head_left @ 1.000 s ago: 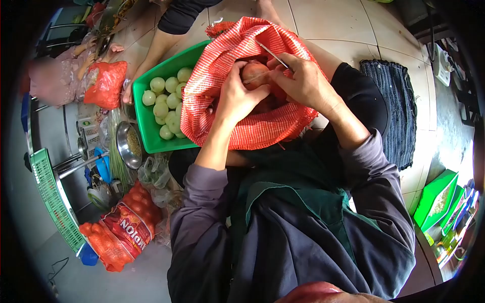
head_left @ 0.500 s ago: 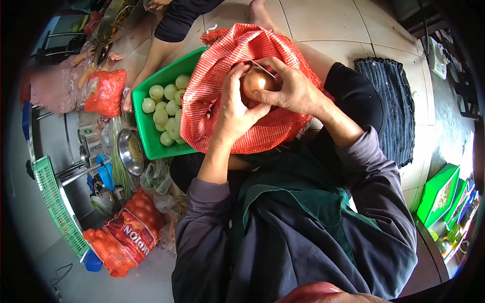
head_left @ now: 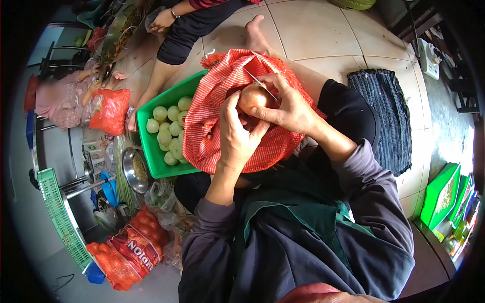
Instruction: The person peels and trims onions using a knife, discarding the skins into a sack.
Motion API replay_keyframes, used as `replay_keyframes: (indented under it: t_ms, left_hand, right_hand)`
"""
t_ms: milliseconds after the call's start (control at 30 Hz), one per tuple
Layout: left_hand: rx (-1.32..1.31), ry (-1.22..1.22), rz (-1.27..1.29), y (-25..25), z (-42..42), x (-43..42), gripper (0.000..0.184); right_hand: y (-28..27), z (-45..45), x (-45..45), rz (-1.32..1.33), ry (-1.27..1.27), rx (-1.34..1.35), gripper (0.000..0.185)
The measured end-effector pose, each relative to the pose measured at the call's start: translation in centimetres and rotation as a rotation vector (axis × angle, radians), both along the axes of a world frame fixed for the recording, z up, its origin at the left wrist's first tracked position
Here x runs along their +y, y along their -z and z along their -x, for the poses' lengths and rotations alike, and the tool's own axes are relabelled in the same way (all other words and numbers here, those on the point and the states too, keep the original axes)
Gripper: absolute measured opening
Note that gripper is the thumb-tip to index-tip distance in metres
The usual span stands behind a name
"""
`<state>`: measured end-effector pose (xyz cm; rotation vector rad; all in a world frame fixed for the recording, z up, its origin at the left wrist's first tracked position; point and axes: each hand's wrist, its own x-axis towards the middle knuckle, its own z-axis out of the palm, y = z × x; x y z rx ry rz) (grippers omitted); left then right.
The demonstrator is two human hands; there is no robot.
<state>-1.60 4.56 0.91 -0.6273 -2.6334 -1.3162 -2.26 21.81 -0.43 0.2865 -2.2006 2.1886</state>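
Observation:
A brown-skinned onion (head_left: 251,100) is held above a red-and-white striped mesh sack (head_left: 207,146) spread over my lap. My left hand (head_left: 236,132) steadies the onion from the left with its fingertips, its thumb lower down. My right hand (head_left: 289,110) grips a knife (head_left: 258,81), whose thin blade shows along the onion's upper right side; its handle is hidden in the fingers. The right thumb presses on the onion's front. Left of the sack stands a green tub (head_left: 149,154) with several peeled, pale onions (head_left: 164,137) inside.
A metal bowl (head_left: 127,175) and a full orange net sack (head_left: 132,255) stand at the left. Another person's hand (head_left: 162,20) and bare foot (head_left: 254,33) show at the top. A dark woven mat (head_left: 381,116) lies to the right on the tiles.
The view has shifted, so the tub and sacks sit lower in the picture. The onion has turned slightly in my hands, and my left thumb has moved away from it.

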Motion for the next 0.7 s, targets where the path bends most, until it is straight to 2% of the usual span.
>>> replay_keyframes:
  t_ms: [100, 133, 233, 267, 300, 433, 533, 633, 700]
  left_hand:
    - [0.167, 0.025, 0.055, 0.7, 0.8, 0.4, 0.078]
    - [0.133, 0.033, 0.047, 0.8, 0.9, 0.3, 0.075]
    - [-0.142, 0.060, -0.306, 1.0, 1.2, 0.2, 0.072]
    - [-0.298, 0.083, -0.508, 0.6, 0.8, 0.1, 0.071]
    - [-0.248, 0.112, -0.503, 0.5, 1.2, -0.4, 0.071]
    - [-0.323, 0.052, -0.530, -0.5, 1.1, -1.7, 0.069]
    - [-0.293, 0.072, -0.526, -1.0, 1.0, -2.0, 0.068]
    - [-0.236, 0.055, -0.466, 0.0, 1.0, -2.4, 0.068]
    - [-0.198, 0.022, -0.410, 0.3, 0.9, -2.4, 0.069]
  right_hand:
    - [-0.3, 0.0, 0.2, -0.019, -0.031, 0.006, 0.065]
    - [-0.2, 0.0, 0.2, -0.015, -0.052, 0.017, 0.065]
    - [-0.6, -0.2, 0.7, -0.062, -0.099, 0.025, 0.061]
    - [-1.1, -0.1, 1.2, -0.104, -0.126, 0.017, 0.059]
    - [-1.7, 0.1, 1.6, -0.146, -0.155, 0.010, 0.058]
    - [-3.2, -0.4, 2.3, 0.038, -0.433, -0.205, 0.051]
    - [-2.3, -0.7, 1.9, 0.018, -0.491, -0.074, 0.051]
    - [-3.0, -1.1, 1.4, 0.103, -0.479, -0.151, 0.058]
    - [-2.6, -1.0, 1.2, 0.061, -0.487, -0.105, 0.055]
